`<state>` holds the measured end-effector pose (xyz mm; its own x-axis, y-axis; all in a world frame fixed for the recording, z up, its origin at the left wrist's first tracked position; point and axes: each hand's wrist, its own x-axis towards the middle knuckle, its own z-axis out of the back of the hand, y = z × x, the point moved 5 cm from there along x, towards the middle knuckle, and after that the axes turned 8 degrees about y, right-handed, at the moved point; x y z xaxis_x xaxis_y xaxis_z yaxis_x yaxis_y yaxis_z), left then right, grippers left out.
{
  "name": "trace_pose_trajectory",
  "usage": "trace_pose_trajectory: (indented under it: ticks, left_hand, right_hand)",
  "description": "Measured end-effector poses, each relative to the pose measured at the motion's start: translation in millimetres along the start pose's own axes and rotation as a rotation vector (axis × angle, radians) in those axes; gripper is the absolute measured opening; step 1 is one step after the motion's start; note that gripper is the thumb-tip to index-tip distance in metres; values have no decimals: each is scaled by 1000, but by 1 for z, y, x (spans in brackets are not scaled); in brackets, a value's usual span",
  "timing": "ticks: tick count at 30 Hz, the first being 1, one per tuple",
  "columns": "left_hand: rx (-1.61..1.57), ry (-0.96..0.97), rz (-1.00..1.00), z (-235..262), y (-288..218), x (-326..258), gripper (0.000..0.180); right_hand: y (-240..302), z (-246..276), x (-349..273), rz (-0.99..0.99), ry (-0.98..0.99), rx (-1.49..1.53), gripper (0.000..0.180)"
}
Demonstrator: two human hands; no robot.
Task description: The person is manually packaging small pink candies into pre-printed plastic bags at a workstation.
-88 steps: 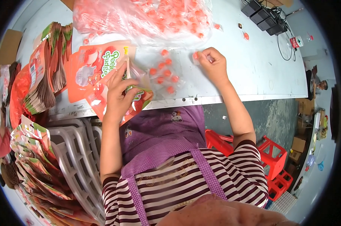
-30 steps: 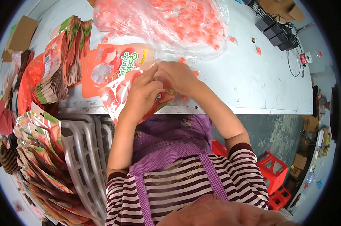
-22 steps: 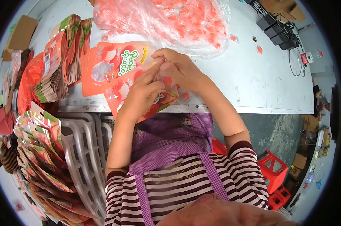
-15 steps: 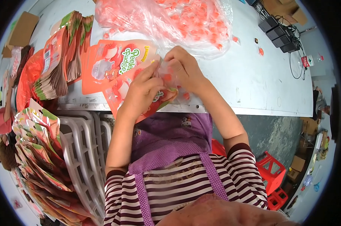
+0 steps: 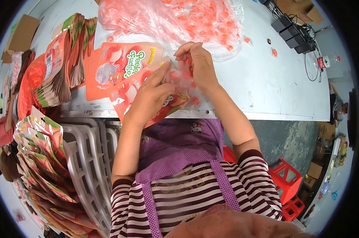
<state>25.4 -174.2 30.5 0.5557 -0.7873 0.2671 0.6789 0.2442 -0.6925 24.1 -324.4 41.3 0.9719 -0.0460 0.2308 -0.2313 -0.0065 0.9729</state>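
Note:
Beneath my left hand [image 5: 149, 95] lies a red printed pouch [image 5: 126, 91], angled at the table's near edge. That hand rests on it with its fingers stretched out and the thumb apart. My right hand [image 5: 201, 67] is just to the right, its fingers curled round several clear-wrapped red candies [image 5: 183, 74]. How many it holds is hidden. Between the two hands, more wrapped candies spread over the pouch's right side. One wrapped candy [image 5: 195, 100] lies near the table edge. Flat red pouches [image 5: 94, 89] overlap just left of the near one.
A large clear bag of wrapped candies [image 5: 211, 23] lies at the back. Bundled pouches [image 5: 66, 59] stand at the left. Filled-looking pouches [image 5: 44, 158] lean beside grey plastic crates [image 5: 82, 158]. Black power adapters [image 5: 292, 33] and cables sit at the far right, red stools [image 5: 284, 178] below.
My right hand has lifted slightly away from my left, its fingers less pinched. My left fingers have straightened a little, and more candies show between the hands.

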Motion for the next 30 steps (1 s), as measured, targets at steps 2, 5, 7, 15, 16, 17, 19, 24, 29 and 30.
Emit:
trace_pose_trajectory:
  ticks: [2, 5, 7, 15, 16, 17, 19, 24, 29, 30]
  left_hand:
    - [-10, -13, 4, 0, 0, 0, 12]
    - [-20, -24, 7, 1, -1, -1, 10]
    - [-30, -63, 23, 4, 0, -2, 10]
    - [41, -58, 0, 3, 2, 0, 9]
    - [48, -61, -5, 3, 3, -1, 8]
    - [46, -60, -7, 2, 3, -1, 8]
    - [36, -67, 0, 0, 5, 1, 9]
    - [14, -109, 43, 3, 7, -2, 9]
    - [-9, -135, -25, 7, 1, 0, 9]
    - [-28, -138, -38, 9, -1, 1, 8]
  right_hand:
    - [-6, -3, -4, -95, -40, 115, 50]
    - [-19, -5, -10, -151, -95, 357, 50]
    - [-22, -4, -12, -144, -97, 295, 48]
    - [-14, -7, -14, -168, 94, 187, 30]
    - [-13, -9, -16, -202, 139, 146, 27]
    - [-14, -8, -18, -202, 137, 144, 27]
    - [-20, -5, -24, -178, 105, 81, 21]
    - [-11, -5, -28, 76, 111, -332, 16]
    - [-17, -1, -29, 178, 376, -344, 23]
    - [-14, -3, -30, 258, 478, -292, 27]
